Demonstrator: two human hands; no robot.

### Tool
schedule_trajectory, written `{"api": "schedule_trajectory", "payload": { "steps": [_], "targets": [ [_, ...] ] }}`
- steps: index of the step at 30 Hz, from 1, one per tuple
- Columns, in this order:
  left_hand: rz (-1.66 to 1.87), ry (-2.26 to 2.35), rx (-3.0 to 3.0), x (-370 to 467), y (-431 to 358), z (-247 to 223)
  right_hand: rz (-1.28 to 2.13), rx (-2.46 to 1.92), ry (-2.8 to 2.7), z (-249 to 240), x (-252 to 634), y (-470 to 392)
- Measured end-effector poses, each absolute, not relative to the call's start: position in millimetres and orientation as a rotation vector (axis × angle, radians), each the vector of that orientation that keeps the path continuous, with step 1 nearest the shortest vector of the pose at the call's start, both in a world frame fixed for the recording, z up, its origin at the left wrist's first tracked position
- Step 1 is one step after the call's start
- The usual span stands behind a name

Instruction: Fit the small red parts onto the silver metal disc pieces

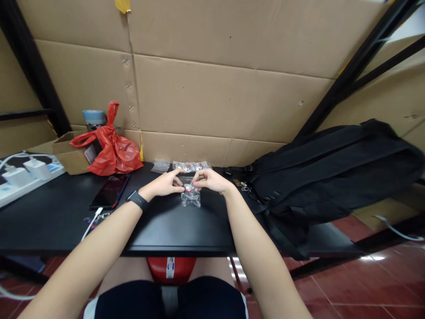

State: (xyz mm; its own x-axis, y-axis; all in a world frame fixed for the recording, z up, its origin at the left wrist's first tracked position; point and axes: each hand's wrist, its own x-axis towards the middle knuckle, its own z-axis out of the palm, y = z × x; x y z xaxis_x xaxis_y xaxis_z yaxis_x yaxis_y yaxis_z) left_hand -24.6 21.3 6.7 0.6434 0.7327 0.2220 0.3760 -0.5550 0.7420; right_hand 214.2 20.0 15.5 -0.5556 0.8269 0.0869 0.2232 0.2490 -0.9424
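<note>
Clear plastic pouch (191,202) w/ one shiny silver-and-red round piece (189,188) inside is at the middle of the black tabletop (166,237), b/w both hands; I can't tell if its underside rests fully on the surface. R hand (210,180) has thumb and fingers closed on the upper right edge of the pouch. L hand (168,183) brings its thumb to the left side, next to the piece, w/ the index finger spread above; I can't tell if it really grips.

To handle this well, it is better to pinch only the film near the top edge, L and R at the same height, so the mouth stays flat. Pulling too hard may stretch or tear the thin film, I think. Pls keep the piece low in the pouch, b/c near the edge it could slip out or make creases. Keep wrists low, work close to the tabletop, and leave some space to the row of filled pouches (191,166) just behind
</note>
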Motion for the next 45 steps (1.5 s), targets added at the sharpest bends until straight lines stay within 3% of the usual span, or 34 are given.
{"api": "schedule_trajectory", "payload": {
  "steps": [8, 19, 26, 34, 39, 45],
  "targets": [
    [0.639, 0.797, 2.064, -27, 29, 5, 1.353, -0.957, -1.892, 18, 218, 15],
    [0.909, 0.829, 1.932, -23, 32, 4, 1.153, -0.907, -1.617, 17, 213, 19],
    [1.047, 0.906, 1.875, -21, 31, 3, 1.194, -0.923, -1.740, 9, 212, 23],
    [1.224, 1.154, 2.332, -26, 24, 12, 1.113, -1.050, -1.667, 2, 207, 29],
    [0.961, 0.807, 2.742, -23, 11, 21, 1.129, -1.092, -1.621, 0, 202, 29],
    [0.877, 0.887, 2.787, -12, 12, 15, 1.234, -1.018, -1.629, 2, 194, 25]
  ]
}}
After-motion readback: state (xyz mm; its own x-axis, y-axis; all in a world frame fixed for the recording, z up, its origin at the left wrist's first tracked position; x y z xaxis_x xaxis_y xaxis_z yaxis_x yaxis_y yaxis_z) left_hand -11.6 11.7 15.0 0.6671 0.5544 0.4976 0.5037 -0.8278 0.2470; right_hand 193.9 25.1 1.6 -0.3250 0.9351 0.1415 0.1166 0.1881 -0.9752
